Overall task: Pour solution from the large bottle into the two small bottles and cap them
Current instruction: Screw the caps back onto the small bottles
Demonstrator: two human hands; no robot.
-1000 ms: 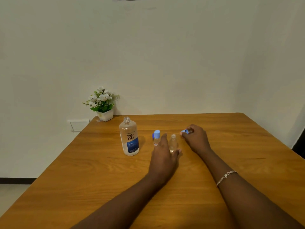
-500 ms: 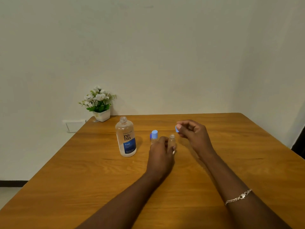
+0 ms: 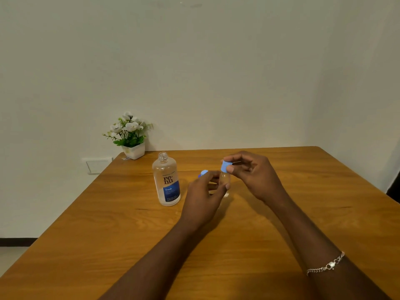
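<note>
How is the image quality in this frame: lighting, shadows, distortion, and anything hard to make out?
Head view: warm, dim, even light, no harsh glare; soft shadows fall on the table under the left hand and right hand; wide-angle bending shows at the edges; the clear small bottle nearly vanishes against the wood, and the second one is mostly hidden behind the left hand; the large bottle label reads sharply.

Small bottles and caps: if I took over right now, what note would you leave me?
Left hand: grip closed round the open small bottle, which stands on the table.
Right hand: pinching a blue cap just above that bottle's neck, not yet screwed on.
The other small bottle, already capped, stands behind the left hand.
The large bottle stands uncapped to the left; its own cap is not in view.
Done: one bottle capped. How full they are is too hard to see.
Left: screw this cap on.
</note>
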